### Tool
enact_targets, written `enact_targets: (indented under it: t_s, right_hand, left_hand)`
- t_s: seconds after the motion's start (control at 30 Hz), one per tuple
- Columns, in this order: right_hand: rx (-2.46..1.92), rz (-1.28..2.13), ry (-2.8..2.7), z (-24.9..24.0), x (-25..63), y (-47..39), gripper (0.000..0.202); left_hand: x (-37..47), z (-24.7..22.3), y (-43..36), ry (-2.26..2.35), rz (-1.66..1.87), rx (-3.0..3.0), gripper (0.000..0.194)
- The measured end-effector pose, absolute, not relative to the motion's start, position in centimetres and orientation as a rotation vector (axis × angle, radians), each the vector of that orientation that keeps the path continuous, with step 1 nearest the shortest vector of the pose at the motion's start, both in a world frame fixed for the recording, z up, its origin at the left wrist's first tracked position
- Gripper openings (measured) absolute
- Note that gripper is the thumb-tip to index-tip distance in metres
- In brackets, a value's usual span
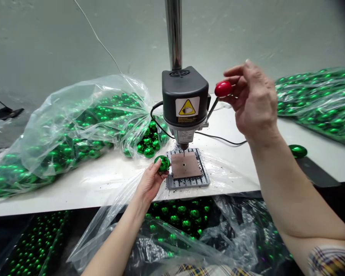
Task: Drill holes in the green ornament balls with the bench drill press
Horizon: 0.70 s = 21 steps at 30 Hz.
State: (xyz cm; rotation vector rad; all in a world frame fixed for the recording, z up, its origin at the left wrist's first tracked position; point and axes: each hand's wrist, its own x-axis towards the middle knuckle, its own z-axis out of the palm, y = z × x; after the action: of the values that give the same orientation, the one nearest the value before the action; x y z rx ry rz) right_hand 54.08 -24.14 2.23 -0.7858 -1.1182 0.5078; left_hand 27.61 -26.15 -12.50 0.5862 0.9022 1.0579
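The left hand (pixel 152 178) is closed on a shiny green ball (pixel 161 163), pinched between thumb and fingers just beside the left edge of a flat brown block (pixel 178 170). The right hand (pixel 254 99) is well apart from it, higher up, with its fingers partly spread at the red knob (pixel 223 89) on the lever (pixel 212 109) of a drill press (pixel 185 86); whether they close on the knob, I cannot tell.

The ball looks smooth and thin-walled, so a light hold, spread over its sides, should suit it better than a hard pinch at one spot. The fingers are best placed low and to the side, clear of the bit (pixel 184 153) that points down between the two hands. The small dark hole in the block (pixel 184 165) lies just to the right of the left hand and looks like a useful guide for the eye. A loose touch on the knob leaves room for gentle, even pressure; a jerk on the lever could crack a ball or make it skid.

Dark specks lie on the slotted metal base (pixel 172 184) near the left hand; grit under a ball could scratch or tilt it. Clear plastic (pixel 126 195) spreads over the desk (pixel 89 199) beside the left forearm, and is best kept from creeping toward the bit. A bag of green balls (pixel 74 119) lies beyond the left hand.
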Motion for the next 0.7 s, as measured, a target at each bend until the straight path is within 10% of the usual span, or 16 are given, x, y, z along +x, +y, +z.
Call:
enact_targets:
  t_s: [0.47, 0.7]
  right_hand:
    - [-0.746, 0.696, -1.069, 4.1, 51.7, -23.9, 0.023]
    - [-0.785, 0.653, -1.085, 3.6, 51.1, -23.7, 0.012]
  left_hand:
    - [27.8, -12.5, -24.7, 0.855, 1.000, 0.321, 0.019]
    - [27.5, -13.1, -26.6, 0.751, 1.012, 0.371, 0.047]
